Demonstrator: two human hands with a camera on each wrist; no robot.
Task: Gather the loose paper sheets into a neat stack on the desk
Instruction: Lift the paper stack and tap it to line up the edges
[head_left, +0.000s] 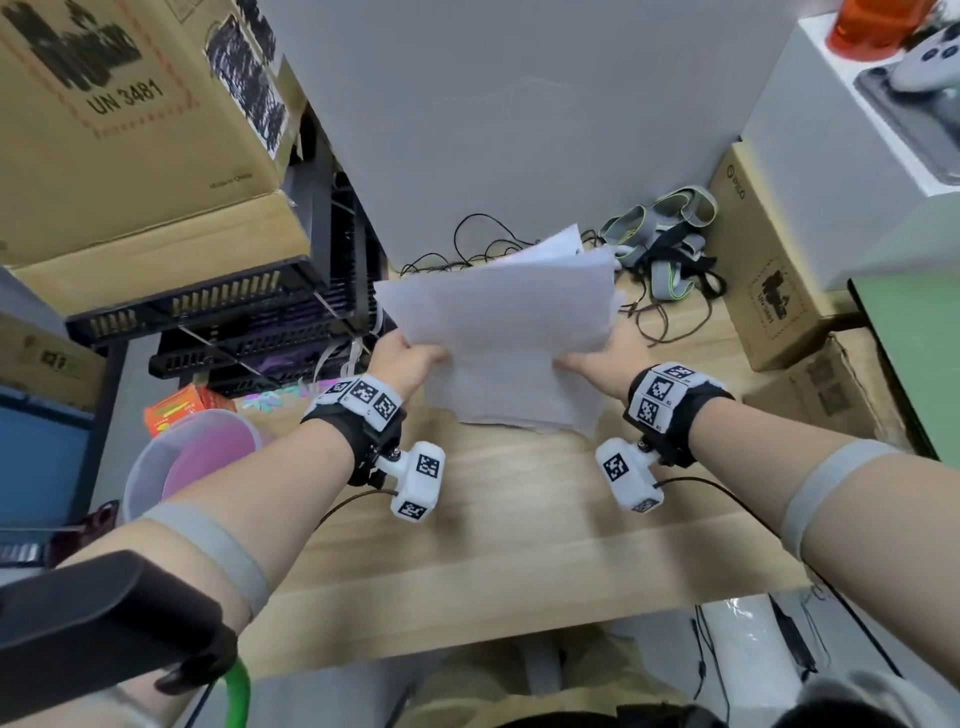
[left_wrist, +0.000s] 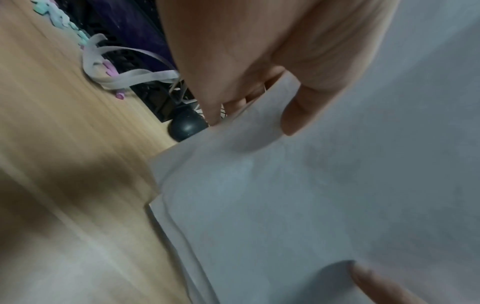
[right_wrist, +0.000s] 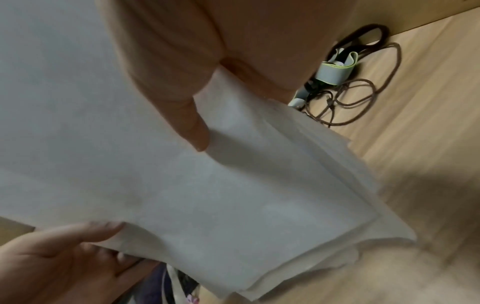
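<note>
A bundle of several white paper sheets (head_left: 506, 332) is held up on edge, with its lower edge at the wooden desk (head_left: 519, 519). My left hand (head_left: 410, 358) grips the bundle's left side, thumb on the near face (left_wrist: 293, 115) and fingers behind. My right hand (head_left: 597, 358) grips the right side the same way, its thumb (right_wrist: 192, 127) pressed on the paper (right_wrist: 207, 195). The sheets' edges are uneven and fan apart at the top and the bottom right corner. In the left wrist view the paper (left_wrist: 311, 205) fills the right half.
Tangled cables (head_left: 670, 317) and grey straps (head_left: 670, 228) lie behind the paper. Cardboard boxes (head_left: 769, 296) stand at the right, black trays (head_left: 234, 312) and a large box (head_left: 130, 130) at the left. A clear tub (head_left: 187, 457) sits off the desk's left edge.
</note>
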